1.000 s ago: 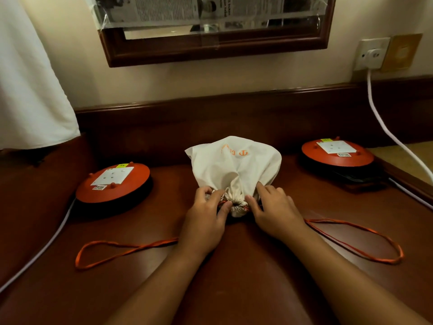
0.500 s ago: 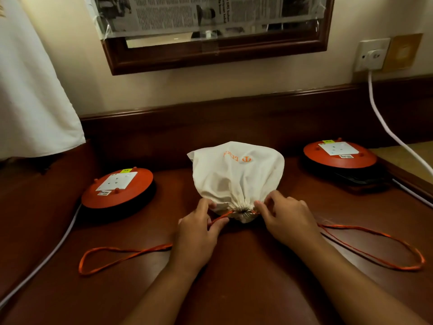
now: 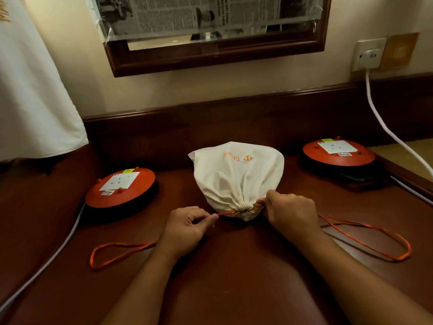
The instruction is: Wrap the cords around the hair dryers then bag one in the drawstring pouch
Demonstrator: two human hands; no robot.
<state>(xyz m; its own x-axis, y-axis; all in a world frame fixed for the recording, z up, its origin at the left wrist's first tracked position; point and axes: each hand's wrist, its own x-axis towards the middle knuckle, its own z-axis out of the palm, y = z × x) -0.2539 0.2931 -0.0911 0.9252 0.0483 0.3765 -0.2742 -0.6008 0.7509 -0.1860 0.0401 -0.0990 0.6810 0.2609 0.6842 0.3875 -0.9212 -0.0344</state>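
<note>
The pouch mouth has been drawn tighter — orange drawstring pinched between fingers of left hand and right hand, pulled apart; bagging is judged nearly complete.

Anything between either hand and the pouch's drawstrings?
No. The left hand and right hand each already pinch an orange drawstring right beside the cinched mouth of the pouch; nothing visible intervenes.

pouch contents hidden, newspaper top cropped

Cream drawstring pouch, cinched shut, bulging
</note>
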